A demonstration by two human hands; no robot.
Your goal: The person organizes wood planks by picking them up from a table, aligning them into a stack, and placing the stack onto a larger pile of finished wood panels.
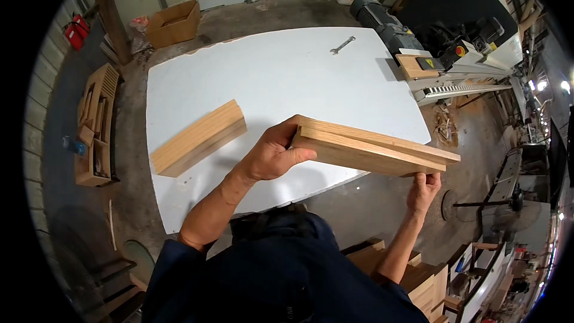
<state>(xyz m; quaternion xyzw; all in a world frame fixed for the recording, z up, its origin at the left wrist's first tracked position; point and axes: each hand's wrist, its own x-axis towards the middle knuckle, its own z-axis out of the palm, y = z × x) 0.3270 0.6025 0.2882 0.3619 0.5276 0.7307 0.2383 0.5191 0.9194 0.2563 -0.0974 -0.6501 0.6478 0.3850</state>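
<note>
Two light-brown wooden boards (371,149) are held together in front of me, above the near right edge of the white table. My left hand (278,152) grips their left end, thumb on the near face. At the other end, my right hand (424,188) is closed on the boards from below, its fingers pinching the lower edge. The boards lie side by side, slightly fanned apart toward the right. To the left, a stack of similar boards (200,137) lies aslant on the white table (287,78).
A wrench (342,45) lies at the table's far side. A machine with a motor (385,24) adjoins the table's right. A cardboard box (173,24) stands behind, and a wooden cart (98,125) stands left. More wooden pieces (427,287) and a fan (517,203) are at the right.
</note>
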